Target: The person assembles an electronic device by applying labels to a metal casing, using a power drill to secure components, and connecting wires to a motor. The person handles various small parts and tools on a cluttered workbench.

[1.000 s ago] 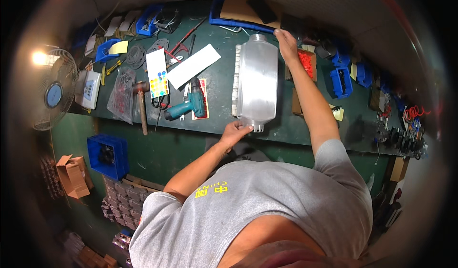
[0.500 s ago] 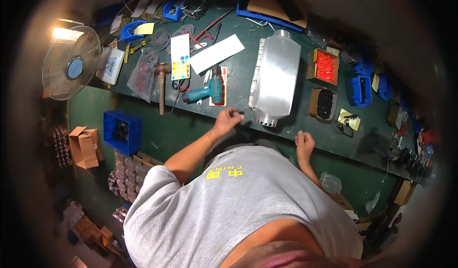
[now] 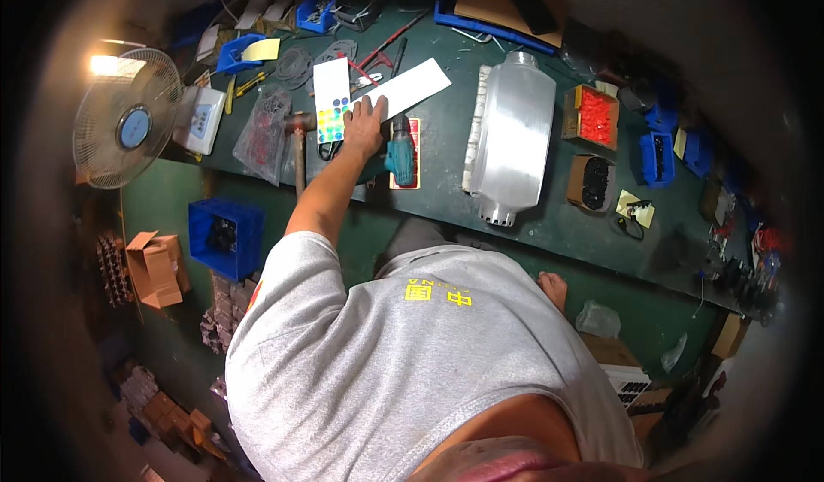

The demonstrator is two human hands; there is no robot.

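My left hand (image 3: 365,127) reaches over the workbench with its fingers stretched and apart. It lies at the lower end of a white strip (image 3: 419,85), beside a white sheet with blue, yellow and green round stickers (image 3: 331,104). Whether a fingertip touches a sticker I cannot make out. Under my wrist lies a teal cordless drill (image 3: 401,157), its handle partly hidden by my forearm. My right hand (image 3: 554,290) hangs before the bench edge, fingers curled in, part of it behind my shirt. A silver metal casing (image 3: 516,134) with a slotted end lies right of the drill.
A hammer (image 3: 299,151) and a clear bag (image 3: 264,134) lie left of the sheet. Right of the casing stand boxes of red parts (image 3: 595,117) and black parts (image 3: 594,181). A fan (image 3: 129,120) is at far left; a blue crate (image 3: 225,238) stands below the bench.
My left hand has moved from the bench edge, where it pinched a small dark thing, up and left to the white sheets. My right hand has dropped lower, toward my body.
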